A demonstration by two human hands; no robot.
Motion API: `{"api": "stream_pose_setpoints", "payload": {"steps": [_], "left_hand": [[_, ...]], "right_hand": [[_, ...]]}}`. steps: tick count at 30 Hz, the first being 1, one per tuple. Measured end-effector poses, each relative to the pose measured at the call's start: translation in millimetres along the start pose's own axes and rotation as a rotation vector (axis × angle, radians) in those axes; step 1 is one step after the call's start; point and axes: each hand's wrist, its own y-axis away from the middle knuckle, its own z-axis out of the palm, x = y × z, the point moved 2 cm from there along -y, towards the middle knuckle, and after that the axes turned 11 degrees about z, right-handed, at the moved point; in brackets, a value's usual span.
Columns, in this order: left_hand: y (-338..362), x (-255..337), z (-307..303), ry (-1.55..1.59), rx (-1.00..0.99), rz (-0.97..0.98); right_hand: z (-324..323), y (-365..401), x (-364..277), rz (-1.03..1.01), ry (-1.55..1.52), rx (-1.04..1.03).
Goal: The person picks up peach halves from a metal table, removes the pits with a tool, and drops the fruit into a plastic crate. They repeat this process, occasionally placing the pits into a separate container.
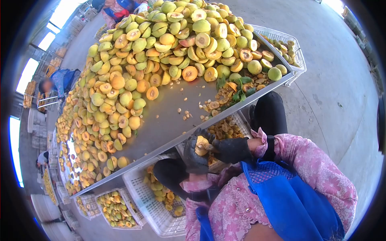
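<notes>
My left hand (194,156), in a dark glove, is closed around a pale orange halved peach (201,145), whose cut face is turned up. My right hand (233,150), also in a dark glove, is closed, its fingertips against the peach's right side. Whether those fingers grip a small tool is hidden from me. Both hands are above crates at the near edge of a metal table (161,117). A large heap of yellow-green peaches (132,64), many of them cut in half, covers much of the table.
Pits and scraps with green leaves (240,91) lie near the table's right corner. Below the edge stand a white crate (142,201) with peach pieces and another fruit-filled crate (116,211). A further crate (297,50) is beyond the corner. Other people (64,82) work across the table.
</notes>
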Motion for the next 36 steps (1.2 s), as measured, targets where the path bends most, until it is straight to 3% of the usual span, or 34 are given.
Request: {"api": "stream_pose_setpoints", "payload": {"steps": [1,2,3,5,7,9,10,12,14,15,17,19,23,25,26,27,28,31,32,33,35,36], "left_hand": [[2.0,-0.9,-1.5,-0.316,-0.041,0.124],[3.8,-2.4,0.2,-0.315,-0.037,0.123],[5.0,-4.2,1.4,-0.230,0.019,0.120],[3.7,-1.6,4.6,-0.144,0.073,0.116],[3.9,2.7,8.7,0.230,0.262,-0.062],[4.4,-2.2,6.2,0.086,0.233,0.006],[4.8,-3.9,4.4,-0.058,0.202,0.074],[4.5,-4.0,3.2,0.015,0.169,0.079],[5.5,-7.2,2.2,0.087,0.137,0.084],[6.0,-11.0,-0.2,0.016,0.184,0.100],[4.7,-15.1,-10.1,-0.055,0.229,0.116],[1.8,-8.0,-20.7,-0.915,-0.121,0.466],[8.4,-17.0,-31.3,-1.121,-0.178,0.520],[15.8,-38.5,-43.0,-0.777,0.049,0.394],[14.8,-36.8,-42.0,-0.776,0.050,0.393],[13.7,-31.9,-41.2,-0.952,0.072,0.529],[13.6,-27.6,-39.7,-1.128,0.093,0.666],[15.2,-40.2,-47.3,-1.010,0.157,0.652],[16.9,-43.1,-50.9,-1.007,0.154,0.652],[21.0,-46.9,-53.2,-1.082,0.041,0.614],[21.8,-51.7,-53.6,-1.153,-0.072,0.574],[19.5,-57.6,-54.8,-0.972,-0.098,0.345]], "right_hand": [[4.7,0.9,3.1,0.000,0.000,-0.002],[1.3,0.7,-0.8,0.096,-0.030,-0.027],[-0.5,0.4,-2.9,0.192,-0.059,-0.050],[-3.8,0.0,-8.4,0.135,-0.061,-0.006],[-8.9,3.7,-20.5,0.078,-0.063,0.037],[-29.0,7.1,-48.1,0.421,-0.397,0.006],[-28.2,2.3,-47.3,0.422,-0.397,0.007],[-23.8,-6.7,-40.4,0.559,-0.571,-0.252],[-25.3,-11.8,-35.9,0.643,-0.683,-0.357],[-24.4,-12.4,-35.0,0.724,-0.795,-0.462],[-22.6,-11.3,-31.5,0.712,-0.853,-0.483],[-21.4,-10.0,-32.2,0.707,-0.911,-0.509],[-22.0,-13.3,-36.4,0.760,-0.733,-0.431],[-16.4,-14.0,-33.3,0.749,-0.730,-0.427],[-10.1,-14.6,-30.6,0.729,-0.920,-0.461],[-4.9,-16.3,-28.0,0.702,-1.110,-0.492],[-1.4,-18.2,-23.9,0.703,-1.110,-0.493],[8.5,-21.8,-15.1,0.744,-1.235,-0.566],[10.3,-22.3,-11.5,0.719,-1.070,-0.552],[13.1,-21.2,-8.4,0.694,-0.908,-0.539],[17.0,-18.9,-3.1,0.751,-0.984,-0.549],[17.7,-17.6,-2.6,0.806,-1.058,-0.561]]}}
